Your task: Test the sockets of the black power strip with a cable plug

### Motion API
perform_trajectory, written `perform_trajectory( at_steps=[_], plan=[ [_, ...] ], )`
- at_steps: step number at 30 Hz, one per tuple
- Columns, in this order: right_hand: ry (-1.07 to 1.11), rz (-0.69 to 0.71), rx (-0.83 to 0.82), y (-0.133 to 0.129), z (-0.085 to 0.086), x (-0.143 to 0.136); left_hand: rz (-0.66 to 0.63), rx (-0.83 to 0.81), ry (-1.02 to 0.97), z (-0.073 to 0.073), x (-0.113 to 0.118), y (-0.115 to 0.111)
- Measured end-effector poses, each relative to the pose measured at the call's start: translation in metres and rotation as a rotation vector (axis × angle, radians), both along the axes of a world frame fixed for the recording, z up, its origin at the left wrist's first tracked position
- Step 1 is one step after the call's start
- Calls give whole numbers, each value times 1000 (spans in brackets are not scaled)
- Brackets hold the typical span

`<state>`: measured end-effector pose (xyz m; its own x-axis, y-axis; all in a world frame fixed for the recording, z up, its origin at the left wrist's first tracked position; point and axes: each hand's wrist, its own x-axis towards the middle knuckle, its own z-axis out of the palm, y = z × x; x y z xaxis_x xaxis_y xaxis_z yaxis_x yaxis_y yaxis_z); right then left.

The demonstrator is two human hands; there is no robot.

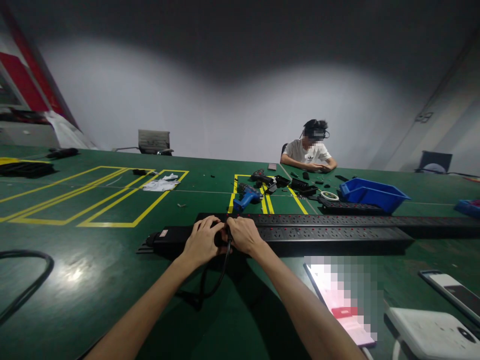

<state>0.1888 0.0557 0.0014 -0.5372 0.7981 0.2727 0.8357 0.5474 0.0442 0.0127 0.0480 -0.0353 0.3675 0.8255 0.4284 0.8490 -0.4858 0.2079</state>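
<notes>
A long black power strip (322, 239) with rows of sockets lies across the green table, and a second black strip (356, 220) runs behind it. My left hand (202, 241) rests on the near strip toward its left part, fingers curved over it. Close beside it, my right hand (243, 234) is closed on a black cable (226, 262) that hangs over the strip's front side and loops down onto the table. The fingertips of both hands nearly meet, and the spot between them is partly hidden.
Behind the strips are a blue power drill (245, 197), black parts (303, 187) and a blue bin (373, 194). Phones (452, 290) and a white device (431, 332) lie at the near right. A thick cable (35, 285) curves at left. A person (309, 150) sits across the table.
</notes>
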Motion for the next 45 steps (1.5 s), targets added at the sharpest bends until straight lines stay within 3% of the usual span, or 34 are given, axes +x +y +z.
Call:
perform_trajectory(
  at_steps=[6, 10, 17, 23, 29, 36, 45],
  plan=[
    [35, -8, 12, 3, -2, 3, 10, -4, 4, -1, 0, 1],
    [54, 59, 69, 5, -5, 5, 11, 4, 4, -1, 1, 0],
    [268, 83, 158, -7, -16, 12, -21, 8, 5, 2, 0, -3],
    [330, 60, 95, -45, -35, 16, -39, 25, 30, -1, -5, -2],
    [368, 84, -62, -77, -43, 15, 81, 37, 59, 5, -36, -3],
    [367, 99, -176, -77, -49, 13, 184, -108, 86, 4, -66, 6],
    [403, 124, -238, -78, -48, 13, 79, -168, 133, 13, -75, 14]
  ],
)
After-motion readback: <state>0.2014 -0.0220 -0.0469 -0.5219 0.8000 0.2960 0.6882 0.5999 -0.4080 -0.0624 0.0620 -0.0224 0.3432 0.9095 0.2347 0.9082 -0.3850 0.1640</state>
